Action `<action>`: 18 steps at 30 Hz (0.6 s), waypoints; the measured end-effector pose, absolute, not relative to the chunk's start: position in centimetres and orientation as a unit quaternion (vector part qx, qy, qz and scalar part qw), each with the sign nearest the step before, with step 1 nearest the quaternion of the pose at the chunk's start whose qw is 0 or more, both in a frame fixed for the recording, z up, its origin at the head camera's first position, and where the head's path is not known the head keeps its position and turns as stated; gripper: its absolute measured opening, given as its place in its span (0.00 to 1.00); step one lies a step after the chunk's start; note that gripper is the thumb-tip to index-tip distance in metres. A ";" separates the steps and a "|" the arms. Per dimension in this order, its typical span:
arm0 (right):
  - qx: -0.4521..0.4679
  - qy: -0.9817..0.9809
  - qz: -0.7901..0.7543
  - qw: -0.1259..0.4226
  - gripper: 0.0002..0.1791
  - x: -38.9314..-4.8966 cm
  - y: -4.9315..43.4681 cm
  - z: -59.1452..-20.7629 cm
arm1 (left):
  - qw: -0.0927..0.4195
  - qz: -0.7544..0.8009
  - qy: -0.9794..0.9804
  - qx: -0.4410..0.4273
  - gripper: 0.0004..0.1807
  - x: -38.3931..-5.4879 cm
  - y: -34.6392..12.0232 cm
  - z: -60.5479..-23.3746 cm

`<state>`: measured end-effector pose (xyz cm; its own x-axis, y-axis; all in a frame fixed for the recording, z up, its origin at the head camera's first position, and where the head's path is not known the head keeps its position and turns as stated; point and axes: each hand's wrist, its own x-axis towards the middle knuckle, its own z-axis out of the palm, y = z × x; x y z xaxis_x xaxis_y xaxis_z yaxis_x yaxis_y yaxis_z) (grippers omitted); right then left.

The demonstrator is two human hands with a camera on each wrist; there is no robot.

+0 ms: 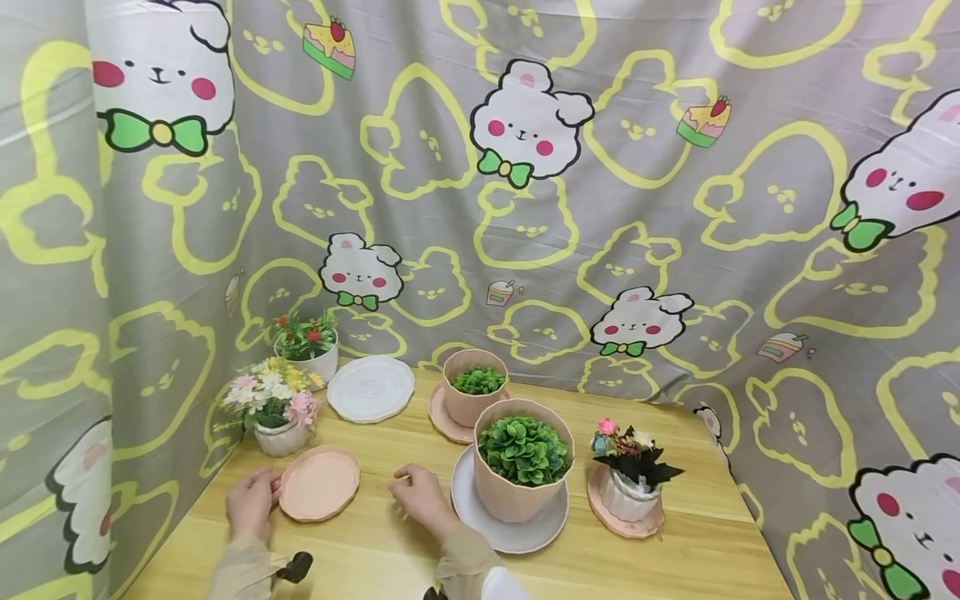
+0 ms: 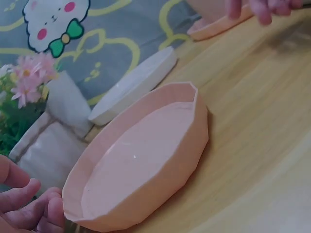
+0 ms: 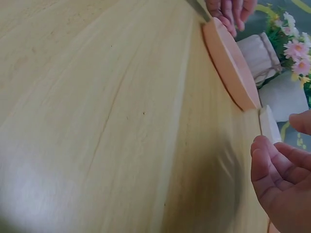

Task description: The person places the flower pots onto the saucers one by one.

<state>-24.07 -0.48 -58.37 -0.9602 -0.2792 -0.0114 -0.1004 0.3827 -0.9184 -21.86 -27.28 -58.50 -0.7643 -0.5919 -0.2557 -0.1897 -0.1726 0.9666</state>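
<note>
A shallow pink saucer [image 1: 320, 483] with a faceted rim lies on the wooden table at the left. My left hand [image 1: 253, 502] is at the saucer's left edge, its loosely bent fingertips [image 2: 55, 213] right at the rim and not wrapped round it. To the saucer's right, my right hand [image 1: 422, 498] hovers over the table with fingers relaxed and nothing held. Beside that hand a large pink pot [image 1: 517, 498] of green leaves [image 1: 524, 450] stands on a grey-white saucer [image 1: 472, 521].
White pots of flowers [image 1: 281, 437] and of red-flowered greenery [image 1: 327, 364] stand at the left, beside a white saucer [image 1: 371, 389]. Further back is a smaller pink pot [image 1: 474, 408] on a pink saucer [image 1: 442, 421]. A white flower pot [image 1: 632, 500] sits on another pink saucer [image 1: 626, 527] at the right. Patterned cloth [image 1: 420, 208] hangs around.
</note>
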 end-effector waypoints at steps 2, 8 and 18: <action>-0.111 0.824 -0.549 0.089 0.18 -24.2 -0.8 -58.5 | 0.147 -0.707 -0.621 0.306 0.16 -22.1 -26.6 -58.5; -0.098 0.819 -0.558 0.087 0.17 -24.1 -1.9 -59.4 | 0.141 -0.720 -0.617 0.286 0.16 -22.5 -25.3 -58.6; -0.058 0.849 -0.525 0.015 0.14 -24.1 -3.8 -59.8 | 0.144 -0.715 -0.621 0.289 0.17 -22.9 -25.2 -58.3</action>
<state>-24.12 -3.83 -59.83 -0.9927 -0.1150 0.0355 -0.0831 0.4410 -0.8936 -22.86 -25.19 -58.29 -0.7921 -0.5636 -0.2345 -0.1533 -0.1881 0.9701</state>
